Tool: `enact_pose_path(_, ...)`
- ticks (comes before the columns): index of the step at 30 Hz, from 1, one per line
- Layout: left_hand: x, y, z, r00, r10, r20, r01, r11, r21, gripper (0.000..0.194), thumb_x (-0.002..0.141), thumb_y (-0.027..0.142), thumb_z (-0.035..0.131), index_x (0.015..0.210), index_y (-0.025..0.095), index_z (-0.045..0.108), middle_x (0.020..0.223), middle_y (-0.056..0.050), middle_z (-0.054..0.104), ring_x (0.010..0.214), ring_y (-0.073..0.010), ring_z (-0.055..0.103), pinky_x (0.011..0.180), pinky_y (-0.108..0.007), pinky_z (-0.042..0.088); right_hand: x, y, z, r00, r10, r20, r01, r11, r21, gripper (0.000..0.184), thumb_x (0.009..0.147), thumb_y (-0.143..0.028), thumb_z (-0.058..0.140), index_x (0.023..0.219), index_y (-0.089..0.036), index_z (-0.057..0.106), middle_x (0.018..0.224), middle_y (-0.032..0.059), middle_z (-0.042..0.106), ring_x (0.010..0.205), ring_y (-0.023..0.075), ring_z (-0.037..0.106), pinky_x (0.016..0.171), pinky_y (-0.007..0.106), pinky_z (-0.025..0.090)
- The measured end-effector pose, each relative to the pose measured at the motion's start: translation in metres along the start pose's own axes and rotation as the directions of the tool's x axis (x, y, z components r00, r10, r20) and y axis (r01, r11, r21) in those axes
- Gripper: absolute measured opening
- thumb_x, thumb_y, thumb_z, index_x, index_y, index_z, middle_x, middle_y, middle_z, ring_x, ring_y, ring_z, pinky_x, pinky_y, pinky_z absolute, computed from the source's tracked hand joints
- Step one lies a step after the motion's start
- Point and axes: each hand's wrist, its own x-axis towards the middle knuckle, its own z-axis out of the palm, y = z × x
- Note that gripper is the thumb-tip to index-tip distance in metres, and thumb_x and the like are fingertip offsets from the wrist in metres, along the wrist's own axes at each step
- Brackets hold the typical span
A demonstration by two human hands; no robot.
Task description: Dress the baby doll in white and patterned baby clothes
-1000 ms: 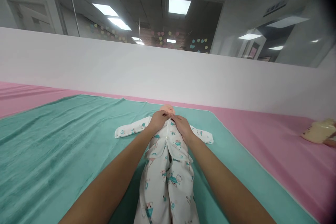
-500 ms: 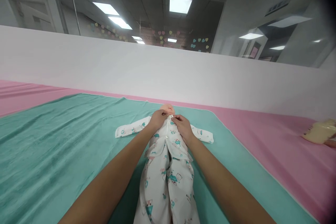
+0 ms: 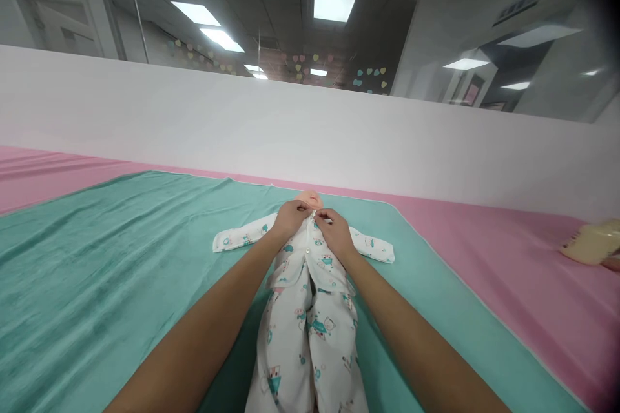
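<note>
A baby doll (image 3: 309, 197) lies on its back, dressed in a white printed shirt (image 3: 314, 264) and matching trousers (image 3: 285, 348). My left hand (image 3: 291, 218) pinches the shirt's collar at the neck from the left. From the right, my right hand (image 3: 335, 231) grips the collar edge between thumb and forefinger, close beside the left. Both sleeves stretch out sideways. One button shows fastened at mid-chest; the top fastening is mostly hidden by my fingers. The doll's feet are out of view.
Under the doll spreads a green blanket (image 3: 145, 258), over a pink sheet (image 3: 475, 239). A pale yellow object (image 3: 591, 244) with a hand or limb-like part lies at the far right edge. Behind stands a white low wall (image 3: 242, 122) with glass (image 3: 290, 26) above.
Both hands stay at the collar with only slight finger movement. The right fingers have shifted a little up and left. The doll lies as before.
</note>
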Motion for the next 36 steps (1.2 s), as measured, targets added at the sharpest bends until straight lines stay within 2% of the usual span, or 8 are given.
enact_pose_path(7,0.001,-0.001,-0.004,1.0,0.014,0.009,-0.015,0.998,0.055,0.016,0.073,0.026,0.055,0.072,0.017,0.068,0.083,-0.004,0.07,0.08,-0.0185,0.061,0.071,-0.026,0.042,-0.002,-0.002,-0.004,0.985,-0.159,0.069,0.165,0.982,-0.089,0.02,0.08,-0.024,0.045,0.082,-0.024,0.065,0.095,0.0008,0.064,0.092,0.0169,0.056,0.084,0.031,0.041)
enact_pose_path(11,-0.002,0.005,-0.008,0.999,-0.014,0.052,0.011,0.999,0.052,0.024,0.074,0.038,0.055,0.073,0.018,0.068,0.084,-0.003,0.07,0.081,-0.0188,0.061,0.069,-0.026,0.042,-0.002,-0.003,-0.008,0.97,-0.2,0.137,0.208,0.977,-0.046,0.02,0.08,-0.024,0.048,0.084,-0.024,0.068,0.1,0.0024,0.062,0.098,0.0177,0.055,0.09,0.033,0.039)
enact_pose_path(13,-0.003,0.009,-0.01,0.997,-0.049,0.062,0.046,0.998,0.044,0.024,0.071,0.04,0.058,0.076,0.018,0.067,0.087,-0.003,0.069,0.082,-0.019,0.061,0.068,-0.026,0.042,-0.002,-0.003,-0.011,0.965,-0.189,0.184,0.192,0.981,0.002,0.021,0.082,-0.026,0.048,0.084,-0.024,0.069,0.103,0.0028,0.061,0.101,0.0177,0.053,0.093,0.033,0.038)
enact_pose_path(19,-0.004,0.01,-0.009,0.995,-0.099,0.025,0.098,0.994,0.051,0.019,0.066,0.025,0.059,0.082,0.018,0.065,0.088,-0.003,0.069,0.083,-0.018,0.061,0.07,-0.025,0.042,-0.003,0.003,-0.014,0.954,-0.145,0.263,0.12,0.987,0.111,0.024,0.083,-0.035,0.049,0.088,-0.025,0.07,0.111,0.0023,0.058,0.107,0.0177,0.051,0.098,0.032,0.035)
enact_pose_path(25,-0.004,0.006,-0.009,0.993,-0.106,0.044,0.107,0.994,-0.009,0.021,0.066,0.027,0.06,0.083,0.017,0.065,0.089,-0.004,0.068,0.081,-0.0174,0.06,0.068,-0.025,0.042,-0.003,0.011,-0.012,0.968,-0.111,0.223,0.07,0.98,0.184,0.026,0.084,-0.038,0.048,0.093,-0.028,0.07,0.113,0.0012,0.06,0.108,0.019,0.052,0.1,0.036,0.034)
enact_pose_path(30,-0.004,0.004,-0.012,0.991,-0.11,0.073,0.116,0.99,-0.083,0.022,0.065,0.026,0.059,0.085,0.017,0.064,0.084,-0.003,0.067,0.078,-0.0167,0.059,0.064,-0.024,0.042,-0.003,0.013,-0.011,0.975,-0.108,0.194,0.066,0.975,0.212,0.025,0.083,-0.039,0.05,0.088,-0.027,0.071,0.112,0.0008,0.061,0.109,0.019,0.052,0.1,0.036,0.034)
enact_pose_path(36,0.0,-0.002,-0.01,0.974,-0.221,0.06,0.228,0.95,-0.211,0.021,0.061,0.026,0.063,0.08,0.017,0.06,0.075,-0.002,0.062,0.066,-0.0131,0.055,0.054,-0.022,0.039,-0.003,0.014,-0.011,0.978,-0.101,0.183,0.056,0.971,0.233,0.026,0.082,-0.041,0.051,0.087,-0.026,0.071,0.111,0.0016,0.062,0.108,0.0187,0.053,0.1,0.035,0.034)
